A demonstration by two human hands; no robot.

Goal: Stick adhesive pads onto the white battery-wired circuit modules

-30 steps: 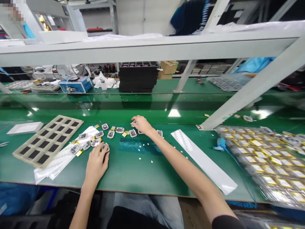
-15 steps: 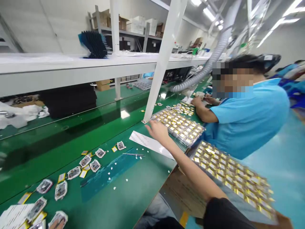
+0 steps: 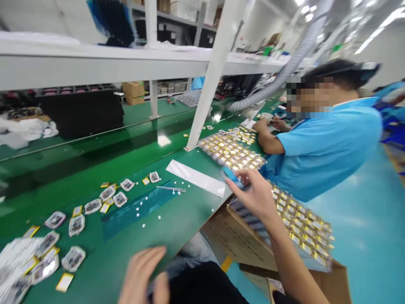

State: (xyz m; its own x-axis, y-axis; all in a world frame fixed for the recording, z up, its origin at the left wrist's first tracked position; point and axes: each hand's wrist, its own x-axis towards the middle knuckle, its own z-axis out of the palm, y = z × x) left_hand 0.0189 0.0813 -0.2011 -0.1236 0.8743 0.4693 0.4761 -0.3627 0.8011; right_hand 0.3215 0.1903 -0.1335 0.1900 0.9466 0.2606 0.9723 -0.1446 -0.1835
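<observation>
Blue band (image 3: 230, 174) in the pinching right hand (image 3: 258, 198), left hand (image 3: 141, 272) loosely spread, empty

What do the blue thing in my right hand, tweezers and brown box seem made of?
Blue thing in your right hand: perhaps plastic or fabric, bright blue but too blurred to judge finish.
Tweezers: probably smooth metal, from their silvery shafts.
Brown box: likely matt cardboard, from its dull tan walls.
</observation>
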